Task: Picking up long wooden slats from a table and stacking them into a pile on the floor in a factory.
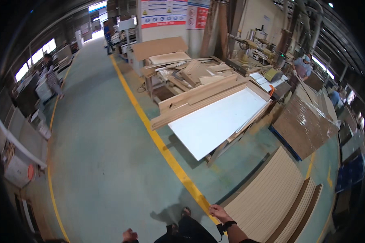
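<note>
Low in the picture, my left hand (129, 235) hangs with its fingers curled in and nothing showing in it. My right hand (219, 212) is out in front on the right, loosely closed, with a dark band on the wrist. No object shows between its fingers. Beside and below it lies a big stack of light slatted boards (267, 190), apart from the hand. Farther ahead, a white panel (219, 123) rests on a workbench, next to long wooden mouldings (198, 95).
A yellow floor line (150, 121) runs along the green floor (109, 141). Wood offcuts (198, 73) are heaped behind the panel. Wrapped boards (304, 117) stand on a blue pallet at the right. People (302, 67) work by machines; others (52, 75) stand along the aisle.
</note>
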A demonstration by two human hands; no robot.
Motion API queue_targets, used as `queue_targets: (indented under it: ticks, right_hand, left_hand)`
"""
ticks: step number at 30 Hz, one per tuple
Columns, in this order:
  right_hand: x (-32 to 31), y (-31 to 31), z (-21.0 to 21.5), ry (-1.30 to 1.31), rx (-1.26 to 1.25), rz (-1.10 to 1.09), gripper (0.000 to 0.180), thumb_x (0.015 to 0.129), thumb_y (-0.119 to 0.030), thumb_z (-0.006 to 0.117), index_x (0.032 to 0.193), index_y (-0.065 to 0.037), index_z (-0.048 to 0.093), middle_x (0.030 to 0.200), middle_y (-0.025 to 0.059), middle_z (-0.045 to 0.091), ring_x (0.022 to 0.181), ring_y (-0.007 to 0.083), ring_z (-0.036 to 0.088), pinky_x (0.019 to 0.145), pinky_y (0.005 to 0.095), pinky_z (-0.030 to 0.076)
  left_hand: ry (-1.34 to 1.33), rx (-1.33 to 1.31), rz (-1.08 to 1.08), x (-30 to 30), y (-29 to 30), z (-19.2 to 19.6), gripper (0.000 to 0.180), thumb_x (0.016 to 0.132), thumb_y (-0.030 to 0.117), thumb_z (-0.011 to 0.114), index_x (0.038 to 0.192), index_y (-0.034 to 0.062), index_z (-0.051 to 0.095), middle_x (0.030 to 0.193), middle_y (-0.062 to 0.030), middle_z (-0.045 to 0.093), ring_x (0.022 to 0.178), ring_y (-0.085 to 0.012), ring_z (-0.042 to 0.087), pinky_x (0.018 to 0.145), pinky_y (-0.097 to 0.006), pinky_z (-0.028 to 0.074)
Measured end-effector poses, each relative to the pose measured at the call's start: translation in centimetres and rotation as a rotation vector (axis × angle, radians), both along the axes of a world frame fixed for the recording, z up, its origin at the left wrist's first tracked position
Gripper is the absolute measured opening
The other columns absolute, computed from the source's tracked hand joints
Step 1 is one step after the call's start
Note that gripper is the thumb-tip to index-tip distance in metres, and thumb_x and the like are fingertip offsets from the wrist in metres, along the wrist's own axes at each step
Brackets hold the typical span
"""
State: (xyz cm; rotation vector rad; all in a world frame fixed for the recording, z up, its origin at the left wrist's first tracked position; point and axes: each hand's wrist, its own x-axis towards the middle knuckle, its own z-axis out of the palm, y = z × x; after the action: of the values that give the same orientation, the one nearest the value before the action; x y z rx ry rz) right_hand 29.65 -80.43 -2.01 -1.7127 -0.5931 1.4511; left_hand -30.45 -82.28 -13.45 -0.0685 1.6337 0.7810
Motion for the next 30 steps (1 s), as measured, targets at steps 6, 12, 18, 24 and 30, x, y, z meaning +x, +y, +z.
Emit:
queue_targets:
  ticks: [6,12,18,24,30]
  right_hand:
    - [-0.2,11.7,-4.4,-0.054,-0.191,0.365,0.034,0.092,-0.034,0.066,0.114,-0.007,0.066,0.097,0.0047,0.068,0.084,0.015,0.067,0.073,0.0308,0.055]
    - [3.4,17.3,-9.7,-0.098,-0.556,0.34,0.035,0.089,-0.034,0.063,0.094,0.0,0.069,0.085,0.0099,0.07,0.067,0.02,0.066,0.056,0.0354,0.053]
    - [5.5,26.6,-10.8,-0.091,-0.452,0.28,0.037,0.089,-0.037,0.062,0.093,0.0,0.069,0.083,0.0103,0.069,0.061,0.0209,0.065,0.055,0.0361,0.051]
    - [-0.8,37.8,-1.1,-0.289,-0.414,0.011,0.042,0.087,-0.038,0.06,0.09,0.004,0.066,0.069,0.0131,0.064,0.057,0.0226,0.064,0.054,0.035,0.052]
    - [-9.7,46.4,3.9,-0.532,-0.326,0.121,0.046,0.095,-0.041,0.056,0.114,0.0,0.064,0.088,0.0103,0.07,0.078,0.0184,0.068,0.071,0.0325,0.054]
  left_hand:
    - [0.125,-0.004,-0.235,1.3,0.2,-1.0,0.045,0.095,0.034,0.057,0.131,0.0076,0.054,0.118,-0.0136,0.06,0.096,-0.0295,0.063,0.082,-0.043,0.054]
    - [0.111,-0.047,-0.122,3.1,13.5,4.3,0.06,0.1,0.041,0.05,0.143,0.0018,0.039,0.121,-0.0189,0.062,0.095,-0.0274,0.062,0.077,-0.043,0.053]
    - [-0.068,0.158,-0.03,2.4,37.2,6.9,0.038,0.095,0.032,0.052,0.12,0.0033,0.047,0.086,-0.0218,0.065,0.068,-0.0336,0.064,0.058,-0.046,0.052]
    - [0.106,0.437,-0.394,7.5,59.9,13.1,0.031,0.095,0.033,0.059,0.107,0.0049,0.064,0.088,-0.0069,0.066,0.08,-0.0163,0.064,0.069,-0.031,0.052]
    - [-0.139,0.593,-0.984,17.4,79.8,14.6,0.063,0.098,0.053,0.047,0.14,0.0049,0.049,0.129,-0.0074,0.059,0.121,-0.0179,0.052,0.102,-0.036,0.036]
